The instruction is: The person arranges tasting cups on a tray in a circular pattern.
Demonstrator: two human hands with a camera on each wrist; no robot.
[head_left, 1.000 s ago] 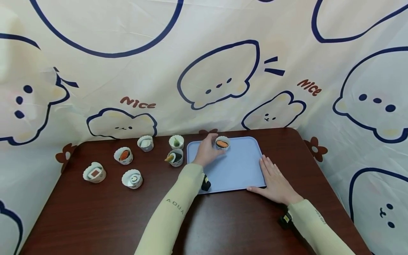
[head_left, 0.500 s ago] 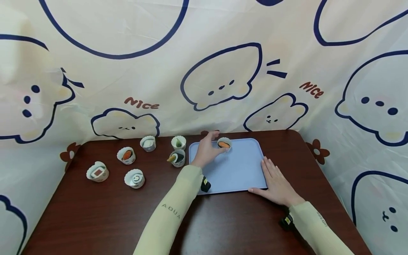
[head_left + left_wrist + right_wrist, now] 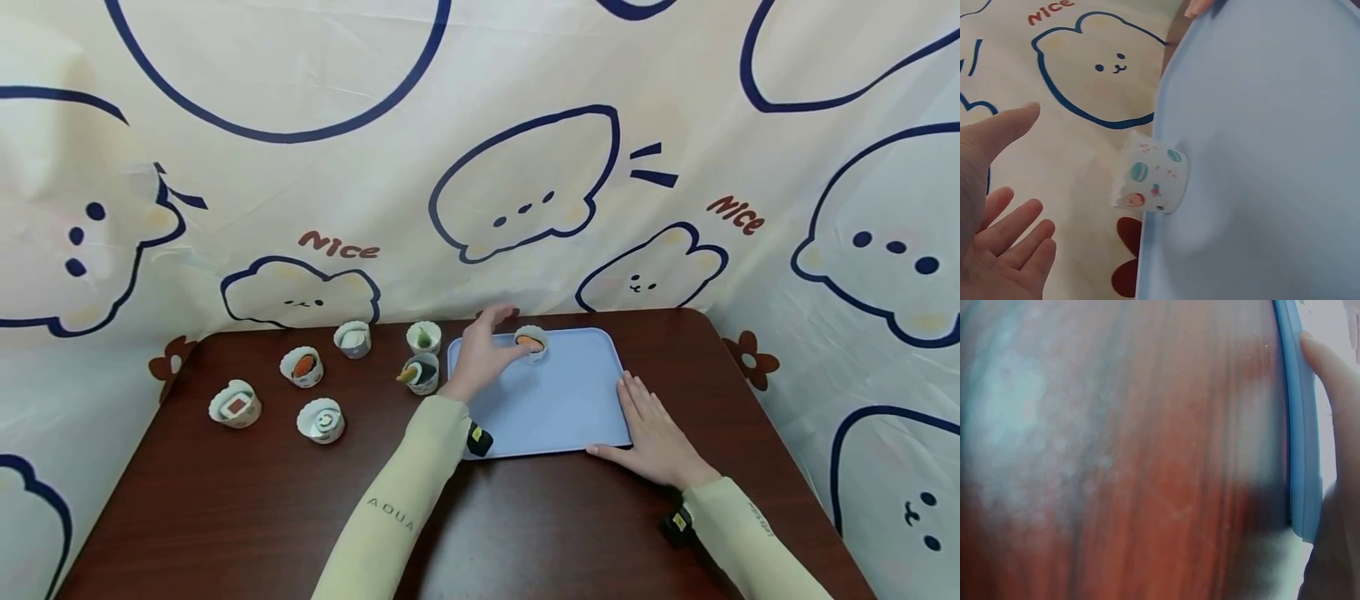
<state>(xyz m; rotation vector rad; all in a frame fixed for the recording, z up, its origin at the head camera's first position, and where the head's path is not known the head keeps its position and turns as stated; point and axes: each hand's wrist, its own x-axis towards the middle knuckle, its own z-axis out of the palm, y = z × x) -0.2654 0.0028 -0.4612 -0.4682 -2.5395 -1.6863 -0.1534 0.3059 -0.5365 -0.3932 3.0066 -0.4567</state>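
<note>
A paper cup (image 3: 532, 342) holding an orange-topped sushi piece stands on the light blue tray (image 3: 555, 408), close to its far edge. My left hand (image 3: 483, 354) is over the tray's left side, fingers and thumb spread. In the left wrist view, a gap shows between the left hand (image 3: 1004, 212) and the patterned cup (image 3: 1154, 175). My right hand (image 3: 660, 437) lies at the tray's near right corner with straight fingers along its side. Its thumb (image 3: 1329, 362) touches the tray rim (image 3: 1300, 425) in the right wrist view.
Left of the tray, several paper cups with sushi pieces stand on the dark wooden table (image 3: 225, 517). Nearest the tray are a cup with a fried-shrimp-like piece (image 3: 422, 375) and one with a green-topped piece (image 3: 424, 337). A printed cloth (image 3: 405, 167) hangs behind the table.
My left hand has let go of the cup and drawn back a little to the left, its fingers spreading. The right hand stays at the tray corner. The head view has shifted slightly.
</note>
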